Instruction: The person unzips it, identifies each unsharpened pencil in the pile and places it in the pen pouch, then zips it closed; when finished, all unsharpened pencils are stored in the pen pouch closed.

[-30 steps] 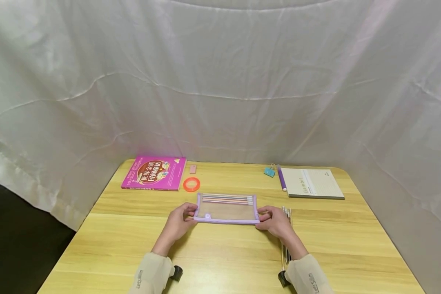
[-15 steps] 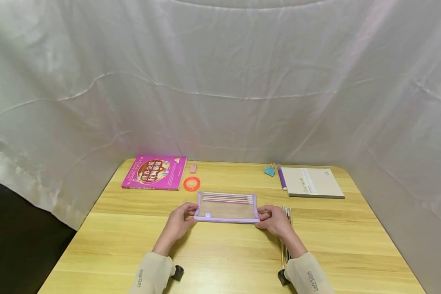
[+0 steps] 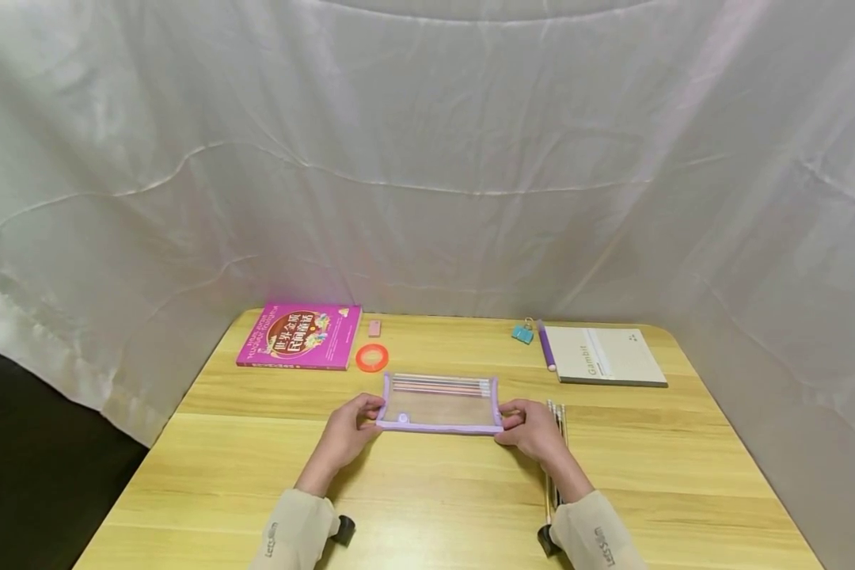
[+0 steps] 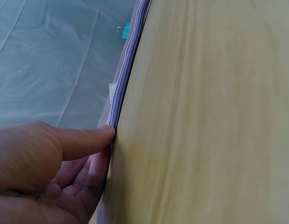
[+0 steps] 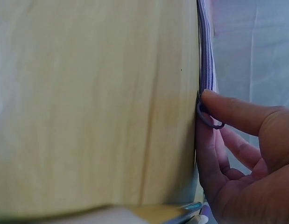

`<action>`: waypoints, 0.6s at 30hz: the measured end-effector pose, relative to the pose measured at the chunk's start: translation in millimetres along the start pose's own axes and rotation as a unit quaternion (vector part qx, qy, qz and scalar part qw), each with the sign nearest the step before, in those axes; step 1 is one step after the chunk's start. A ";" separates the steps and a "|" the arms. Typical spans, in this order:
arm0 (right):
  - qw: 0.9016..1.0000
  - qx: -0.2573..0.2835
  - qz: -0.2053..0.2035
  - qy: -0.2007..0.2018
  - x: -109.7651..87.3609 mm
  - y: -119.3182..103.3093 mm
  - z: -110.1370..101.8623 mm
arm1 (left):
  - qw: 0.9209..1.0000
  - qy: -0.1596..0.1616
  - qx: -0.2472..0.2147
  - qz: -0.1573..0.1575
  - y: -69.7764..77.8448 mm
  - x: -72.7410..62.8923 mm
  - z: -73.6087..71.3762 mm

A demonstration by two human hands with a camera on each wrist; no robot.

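A see-through pencil case [image 3: 445,410] with lilac edging lies in the middle of the table in the head view. Several pencils [image 3: 442,387] show through it along its far side. My left hand [image 3: 346,429] pinches its near left corner between thumb and fingers. At the near right corner, my right hand [image 3: 536,431] grips the case the same way. The left wrist view shows the thumb on the end of a purple zipper [image 4: 121,100]. A small dark pull loop [image 5: 210,125] hangs by the right thumb in the right wrist view.
Several loose pencils [image 3: 559,413] lie partly under my right forearm. Behind the case are a pink book [image 3: 299,336], an orange tape roll [image 3: 372,358], a pink eraser [image 3: 374,328], a teal binder clip [image 3: 522,333], a purple marker [image 3: 545,346] and a notebook [image 3: 616,356]. Grey curtains surround the table.
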State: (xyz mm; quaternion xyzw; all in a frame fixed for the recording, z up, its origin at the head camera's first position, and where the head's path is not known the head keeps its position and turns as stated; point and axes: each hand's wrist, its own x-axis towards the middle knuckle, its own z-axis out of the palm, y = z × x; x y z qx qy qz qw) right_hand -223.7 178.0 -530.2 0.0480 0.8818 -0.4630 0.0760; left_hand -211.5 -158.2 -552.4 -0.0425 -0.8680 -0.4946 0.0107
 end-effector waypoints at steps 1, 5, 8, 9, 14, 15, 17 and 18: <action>1.000 -0.004 -0.003 -0.001 -0.4 -0.3 -0.3 | 1.000 -0.001 0.000 -0.001 0.1 0.2 0.0; 1.000 -0.017 -0.008 -0.006 -2.3 -2.6 -2.2 | 1.000 -0.014 -0.001 -0.005 1.6 1.1 -3.2; 0.999 -0.022 -0.027 -0.006 -4.0 -5.2 -6.4 | 1.000 -0.030 0.002 0.001 2.0 2.1 -9.9; 0.999 -0.028 -0.040 -0.002 -4.4 -6.5 -8.4 | 0.999 -0.035 0.005 0.006 1.8 2.7 -13.1; 0.981 -0.085 -0.166 0.053 -3.7 -11.4 -26.5 | 0.996 -0.036 0.073 0.038 8.7 8.4 -40.0; 0.972 -0.103 -0.196 0.072 -2.6 -11.6 -31.3 | 0.993 -0.031 0.104 0.048 11.7 10.1 -47.1; 0.946 -0.152 -0.262 0.118 0.9 -10.6 -42.4 | 0.981 -0.014 0.181 0.074 17.8 14.2 -61.8; 0.928 -0.183 -0.290 0.144 2.8 -9.5 -48.7 | 0.971 -0.003 0.224 0.089 20.7 16.2 -68.9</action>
